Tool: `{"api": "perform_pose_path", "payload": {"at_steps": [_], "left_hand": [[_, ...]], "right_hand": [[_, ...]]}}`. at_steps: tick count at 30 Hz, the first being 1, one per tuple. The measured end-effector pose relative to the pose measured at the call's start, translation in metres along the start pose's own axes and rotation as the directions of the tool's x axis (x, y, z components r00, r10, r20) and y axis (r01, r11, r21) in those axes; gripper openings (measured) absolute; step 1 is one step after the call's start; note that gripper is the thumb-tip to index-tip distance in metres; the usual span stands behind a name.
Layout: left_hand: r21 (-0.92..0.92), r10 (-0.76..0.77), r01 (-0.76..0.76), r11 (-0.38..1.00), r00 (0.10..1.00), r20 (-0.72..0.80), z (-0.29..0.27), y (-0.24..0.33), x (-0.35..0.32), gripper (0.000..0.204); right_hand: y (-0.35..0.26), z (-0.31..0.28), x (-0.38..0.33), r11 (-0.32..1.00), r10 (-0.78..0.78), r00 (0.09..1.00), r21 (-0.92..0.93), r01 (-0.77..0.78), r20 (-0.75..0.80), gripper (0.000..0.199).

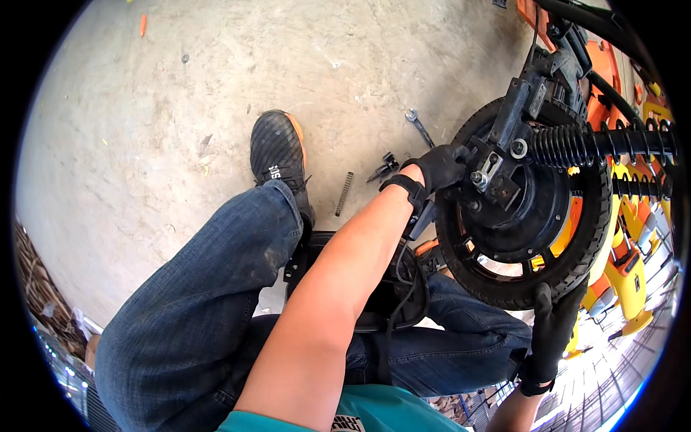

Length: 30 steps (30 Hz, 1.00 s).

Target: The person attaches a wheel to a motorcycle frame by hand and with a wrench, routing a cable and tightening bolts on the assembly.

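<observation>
My left hand (443, 167) curled at axle bracket (497, 167), hold unclear; right hand (553, 330) grips tire (497, 292), near side. Wheel (515, 234) mounted; spring (345, 194) lies loose on floor (180, 129), left.

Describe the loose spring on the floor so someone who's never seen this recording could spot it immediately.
Start at the big black wheel on the right, then go left past the left hand to the concrete floor. The spring lies between the dark shoe and a small black part. It's the slim bare coil.
</observation>
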<state>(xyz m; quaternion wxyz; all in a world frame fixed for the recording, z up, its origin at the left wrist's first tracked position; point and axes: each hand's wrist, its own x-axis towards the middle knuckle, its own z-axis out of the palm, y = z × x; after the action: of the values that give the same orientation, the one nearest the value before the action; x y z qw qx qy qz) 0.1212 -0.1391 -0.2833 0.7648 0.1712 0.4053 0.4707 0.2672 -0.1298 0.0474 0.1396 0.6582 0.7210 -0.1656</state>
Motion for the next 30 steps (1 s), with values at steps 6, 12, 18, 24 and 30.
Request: {"api": "perform_pose_path", "payload": {"at_steps": [6,12,18,24,30], "left_hand": [[0.228,0.154,-0.131,0.965,0.984,-0.086,-0.005,-0.004,0.001,0.02],[0.422,0.209,-0.104,0.901,0.955,-0.211,-0.025,0.01,-0.004,0.02],[0.658,0.27,-0.118,0.744,0.953,-0.135,-0.014,0.006,0.001,0.027],[0.341,0.158,-0.12,0.932,0.984,-0.086,-0.027,0.04,0.004,0.017],[0.828,0.423,-0.461,0.321,0.851,0.31,-0.034,0.094,0.013,0.034]], "right_hand": [[0.0,0.001,-0.003,0.999,-0.016,1.0,0.03,0.017,-0.025,0.074],[-0.004,0.008,-0.006,0.997,-0.054,0.995,0.049,0.058,-0.079,0.068],[-0.014,0.0,-0.003,0.976,-0.02,1.0,0.218,0.023,-0.017,0.079],[0.003,-0.01,0.008,0.968,-0.127,0.99,0.209,0.136,-0.057,0.087],[0.026,-0.013,0.013,0.964,-0.16,0.986,0.206,0.166,-0.047,0.102]]}}
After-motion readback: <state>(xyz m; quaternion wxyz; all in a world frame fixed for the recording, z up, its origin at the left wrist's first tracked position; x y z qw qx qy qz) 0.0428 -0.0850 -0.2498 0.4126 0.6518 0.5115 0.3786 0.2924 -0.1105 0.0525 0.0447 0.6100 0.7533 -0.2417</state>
